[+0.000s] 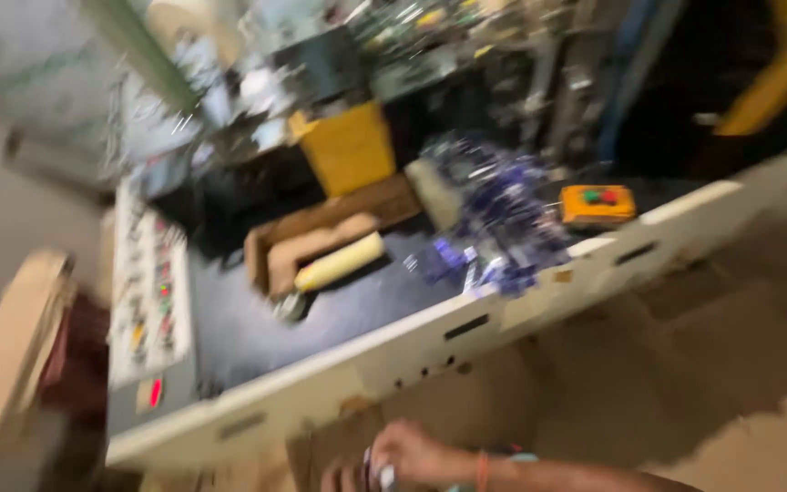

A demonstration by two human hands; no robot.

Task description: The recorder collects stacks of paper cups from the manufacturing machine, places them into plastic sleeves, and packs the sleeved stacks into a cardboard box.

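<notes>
Pretty blurry shot, so a lot can't be pinned down. One small pale object [384,475] is seen at the very bottom edge, gripped by the right hand [412,453], whose fingers are curled down around it; what the object actually is can't be made out. A second hand, the left hand [339,476], is mostly cut off by the frame just beside it, and whether its fingers are spread or closed can't be told. One orange band [482,469] is worn on the right wrist. Above the hands, one long white machine edge [466,328] is crossed diagonally, with a dark work surface [366,301] behind it. On that surface, one cream roll [341,261] is laid in a brown tray [321,237], one heap of shiny blue-purple wrappers [503,219] is smeared by blur, and one orange button box [597,204] sits near it. One yellow bin [348,146] is seen further back, and one control panel [148,292] at the left.
</notes>
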